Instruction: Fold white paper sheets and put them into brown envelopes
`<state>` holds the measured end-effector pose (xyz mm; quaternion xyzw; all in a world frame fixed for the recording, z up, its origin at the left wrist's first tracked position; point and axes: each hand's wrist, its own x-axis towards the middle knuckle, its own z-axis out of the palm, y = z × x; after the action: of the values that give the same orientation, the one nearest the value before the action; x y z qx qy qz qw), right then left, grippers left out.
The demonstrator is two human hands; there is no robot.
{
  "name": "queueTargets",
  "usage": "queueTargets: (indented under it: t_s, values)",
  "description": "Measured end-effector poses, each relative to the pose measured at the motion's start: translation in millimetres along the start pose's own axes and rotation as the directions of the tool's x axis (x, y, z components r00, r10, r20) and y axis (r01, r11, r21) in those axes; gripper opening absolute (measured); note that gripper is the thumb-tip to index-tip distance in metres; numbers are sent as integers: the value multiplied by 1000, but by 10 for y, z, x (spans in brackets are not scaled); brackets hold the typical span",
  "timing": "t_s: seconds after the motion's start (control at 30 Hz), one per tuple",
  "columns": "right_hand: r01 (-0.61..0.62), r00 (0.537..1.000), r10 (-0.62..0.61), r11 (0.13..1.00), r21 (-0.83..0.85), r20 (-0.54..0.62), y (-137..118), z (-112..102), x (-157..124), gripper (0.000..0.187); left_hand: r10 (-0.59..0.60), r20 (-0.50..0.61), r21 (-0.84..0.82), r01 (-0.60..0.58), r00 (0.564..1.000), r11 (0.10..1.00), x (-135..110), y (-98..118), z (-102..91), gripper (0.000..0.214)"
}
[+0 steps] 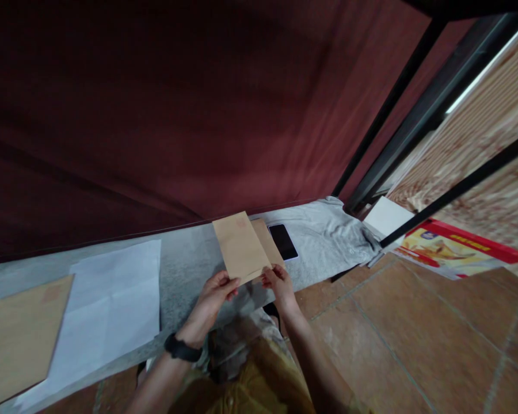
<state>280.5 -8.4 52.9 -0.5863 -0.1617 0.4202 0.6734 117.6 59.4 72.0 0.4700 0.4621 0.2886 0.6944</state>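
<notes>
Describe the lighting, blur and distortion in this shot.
Head view: dim overall, the maroon curtain near-black at the top; wide-angle bending curves the grey counter and black bars; the brown envelope between left hand and right hand is fairly sharp; the wood-grain panel at right smears.

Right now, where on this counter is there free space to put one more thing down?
The bare grey counter between the white sheet and the held envelope is free. To the right it is crowded: the second envelope, the phone and the grey cloth lie close together. The left hand and right hand grip the held envelope's near edge.
</notes>
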Motion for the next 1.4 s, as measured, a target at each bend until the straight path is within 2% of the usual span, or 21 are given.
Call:
queueTargets:
  t_s: [0.17,0.27,0.4,0.53,0.6,0.7,0.77,0.87,0.97,1.03,1.1,1.17,1.27,1.33,1.4]
  values:
    - [50,999,-49,999,-12,24,-364,-227,204,43,69,62,-13,-68,996,998,162,266,217,38]
    - [76,997,-76,997,-23,16,-469,-311,258,44,62,75,-32,-60,995,998,201,339,320,36]
    - [71,997,-71,997,14,31,-431,-319,209,45,42,108,-50,-37,993,998,188,238,427,36]
    - [37,998,-40,998,49,54,-357,-238,120,45,39,89,-43,-36,995,998,124,83,436,41]
    - [64,997,-66,997,39,47,-361,-178,87,42,25,42,-13,-24,999,1000,66,63,390,47]
    - [216,976,-212,973,-87,53,-400,-61,28,36,82,-163,66,-72,983,995,-67,133,284,55]
    - [370,929,-355,900,-232,104,-404,40,-36,32,161,-257,104,-138,953,985,-182,227,218,58]
    - [615,789,-519,663,-426,330,-304,223,-163,28,159,-204,6,-162,966,987,-354,364,153,65]
    - [776,629,-512,374,-508,584,-73,418,-285,44,89,-193,-142,-118,977,983,-468,402,98,66]
    - [816,571,-484,248,-521,664,102,528,-347,48,69,-236,-159,-109,969,981,-505,359,41,61]
    - [833,544,-463,201,-515,700,237,603,-396,48,62,-257,-157,-105,964,982,-524,285,-32,58]
    - [835,546,-448,227,-501,708,303,628,-438,51,46,-240,-173,-89,970,981,-532,210,-111,57]
    - [808,587,-460,374,-455,666,279,565,-484,61,19,-211,-197,-62,977,978,-518,147,-212,58]
    - [753,652,-482,499,-428,586,221,464,-481,65,-2,-190,-199,-37,982,979,-483,148,-245,60]
    - [650,757,-486,622,-436,436,164,335,-434,58,-18,-158,-168,-9,987,986,-429,177,-231,62]
